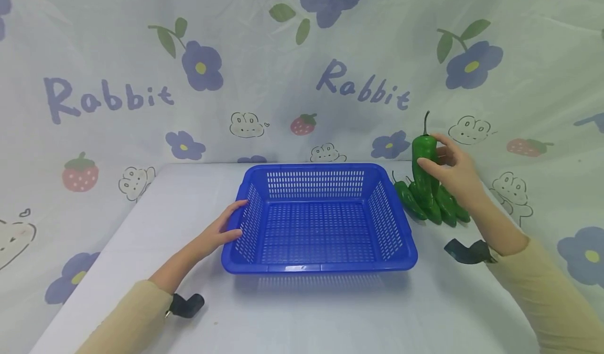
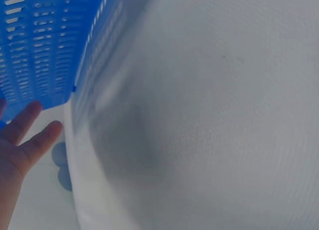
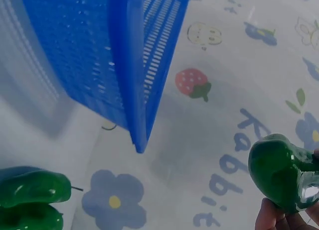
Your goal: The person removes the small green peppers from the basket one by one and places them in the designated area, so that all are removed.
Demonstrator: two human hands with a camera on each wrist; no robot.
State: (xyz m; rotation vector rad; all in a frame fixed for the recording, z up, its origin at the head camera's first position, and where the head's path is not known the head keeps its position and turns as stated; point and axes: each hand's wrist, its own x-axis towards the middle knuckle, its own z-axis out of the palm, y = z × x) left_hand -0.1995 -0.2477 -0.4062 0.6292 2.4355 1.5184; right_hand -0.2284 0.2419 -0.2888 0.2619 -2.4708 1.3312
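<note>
A blue plastic basket (image 1: 319, 268) with slotted walls stands at the middle of the table. My left hand (image 1: 218, 233) touches its left rim, fingers spread and fairly straight; in the left wrist view those fingers (image 2: 34, 140) are extended beside the basket wall (image 2: 45, 46). My right hand (image 1: 455, 173) grips a glossy green pepper (image 1: 423, 157) between thumb and fingers, stem up, to the right of the basket. Below it lie several more green peppers (image 1: 445, 207), also seen in the right wrist view as peppers (image 3: 35, 187) at lower left.
A white cloth covers the table (image 1: 302, 317). Behind it hangs a patterned curtain (image 1: 264, 76) with flowers, strawberries and rabbits. Dark camera mounts sit at the left wrist (image 1: 187, 306) and right wrist (image 1: 467, 251).
</note>
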